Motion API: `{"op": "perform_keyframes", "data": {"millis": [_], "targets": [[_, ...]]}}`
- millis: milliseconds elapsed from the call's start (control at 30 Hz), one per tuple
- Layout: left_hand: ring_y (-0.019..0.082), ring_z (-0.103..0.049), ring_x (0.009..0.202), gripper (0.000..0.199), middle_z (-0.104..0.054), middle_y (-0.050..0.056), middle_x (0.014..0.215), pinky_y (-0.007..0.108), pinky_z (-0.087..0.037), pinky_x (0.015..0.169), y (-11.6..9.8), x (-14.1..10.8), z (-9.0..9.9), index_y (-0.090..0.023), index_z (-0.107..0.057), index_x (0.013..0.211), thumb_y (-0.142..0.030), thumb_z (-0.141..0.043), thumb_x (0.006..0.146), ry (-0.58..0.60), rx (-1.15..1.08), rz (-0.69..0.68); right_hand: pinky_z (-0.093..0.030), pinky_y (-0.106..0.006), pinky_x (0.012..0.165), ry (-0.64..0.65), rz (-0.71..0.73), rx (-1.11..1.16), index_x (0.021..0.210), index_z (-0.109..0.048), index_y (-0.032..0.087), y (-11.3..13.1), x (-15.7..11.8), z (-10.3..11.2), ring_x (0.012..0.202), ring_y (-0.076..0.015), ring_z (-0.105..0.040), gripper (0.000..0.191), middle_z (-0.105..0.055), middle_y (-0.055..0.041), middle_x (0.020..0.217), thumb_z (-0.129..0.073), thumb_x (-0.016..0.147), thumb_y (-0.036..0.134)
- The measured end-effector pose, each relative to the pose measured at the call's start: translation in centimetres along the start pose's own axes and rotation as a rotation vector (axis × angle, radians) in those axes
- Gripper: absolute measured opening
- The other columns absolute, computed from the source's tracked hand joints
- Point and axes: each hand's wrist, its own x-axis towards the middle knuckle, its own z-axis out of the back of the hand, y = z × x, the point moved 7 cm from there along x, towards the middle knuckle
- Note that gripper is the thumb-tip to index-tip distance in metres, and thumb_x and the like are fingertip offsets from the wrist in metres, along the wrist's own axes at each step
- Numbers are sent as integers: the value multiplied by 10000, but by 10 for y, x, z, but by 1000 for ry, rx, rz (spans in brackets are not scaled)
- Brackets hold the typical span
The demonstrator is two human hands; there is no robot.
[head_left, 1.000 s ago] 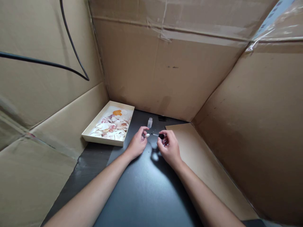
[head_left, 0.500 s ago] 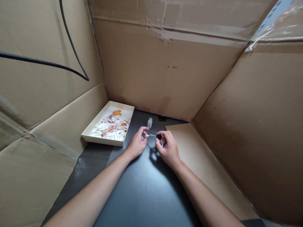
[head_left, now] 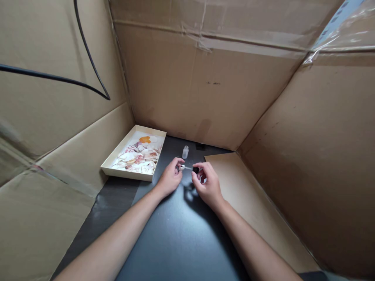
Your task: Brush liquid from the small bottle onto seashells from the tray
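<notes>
Between the fingertips of my left hand (head_left: 170,178) is a small whitish piece (head_left: 182,168), perhaps a shell. My right hand (head_left: 208,182) pinches a black cap (head_left: 195,170) with a thin pale stem (head_left: 188,168) that points left. The stem's tip reaches the whitish piece or lies very close to it; contact is too small to make out. Just beyond my hands a small translucent bottle (head_left: 185,152) stands upright and uncapped on the dark table (head_left: 164,242).
A cream tray (head_left: 127,175) of shells (head_left: 137,156), one of them orange, lies at the back left. Flat cardboard (head_left: 249,187) covers the right side. Cardboard walls (head_left: 181,86) rise around the table, and a black cable (head_left: 58,79) hangs at the upper left.
My right hand has shifted slightly left with the black cap, so the stem sits nearer the whitish piece. My left hand has hardly moved.
</notes>
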Motion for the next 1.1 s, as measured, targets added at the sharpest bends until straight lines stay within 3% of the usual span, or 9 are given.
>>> {"op": "perform_keyframes", "data": {"millis": [433,600,933,1100], "targets": [[97,-426,635,245,-541,-10,845,208,-368,609,-6,1,2,-170,-564,973,-65,-479,768,11,72,-22,-446,-243,572,-58,-63,-27,979,-547,201,-6,0,3,581,-103,-517,179,-536,-6,855,-555,804,237],[101,-451,658,252,-538,-12,833,209,-381,633,-7,0,2,-179,-568,985,-79,-482,771,1,44,-49,-443,-241,572,5,-86,-27,942,-531,201,-7,0,-2,594,-111,-532,155,-555,-5,833,-545,794,244],[65,-387,539,213,-483,-36,774,183,-325,513,-2,0,0,-167,-529,1010,-160,-523,797,10,-4,35,-428,-238,537,10,-204,-20,939,-528,203,-18,0,-2,546,-104,-534,163,-609,-5,845,-550,806,295],[63,-389,545,215,-477,-35,779,184,-326,521,-1,-1,0,-164,-521,1016,-172,-518,801,13,-2,40,-435,-232,528,11,-176,48,961,-529,200,-16,0,-2,544,-100,-535,182,-609,-12,866,-550,812,302]]}}
